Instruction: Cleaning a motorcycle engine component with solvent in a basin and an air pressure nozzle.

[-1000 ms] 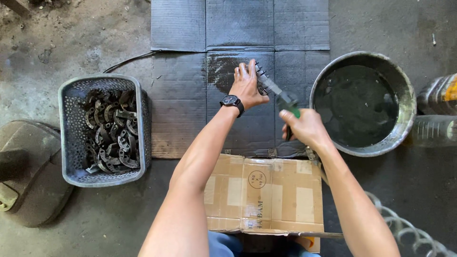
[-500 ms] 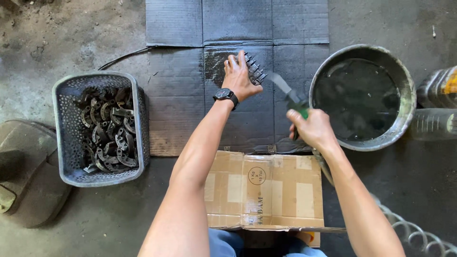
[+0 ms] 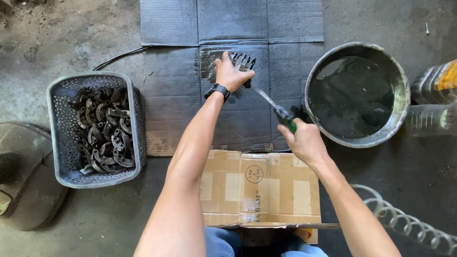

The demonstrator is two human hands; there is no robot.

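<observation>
Dark curved metal clamp pieces (image 3: 243, 63) at twelve o'clock look heavy, rigid, oily-slick; your left hand (image 3: 232, 74) clamps them from above while your right hand (image 3: 304, 142) stays closed around the green-handled brush (image 3: 278, 110).

The left hand (image 3: 232, 74) presses down on a row of dark metal parts (image 3: 243, 62) lying on a wet patch of the grey cardboard (image 3: 173, 90). The right hand (image 3: 306, 143) grips a green-handled brush (image 3: 277, 108) whose tip reaches those parts. Just right of it stands a basin (image 3: 399, 85) of dark liquid. A grey basket (image 3: 59, 138) of curved metal pieces sits well to the left, and a brown box (image 3: 266, 188) lies between the arms.
</observation>
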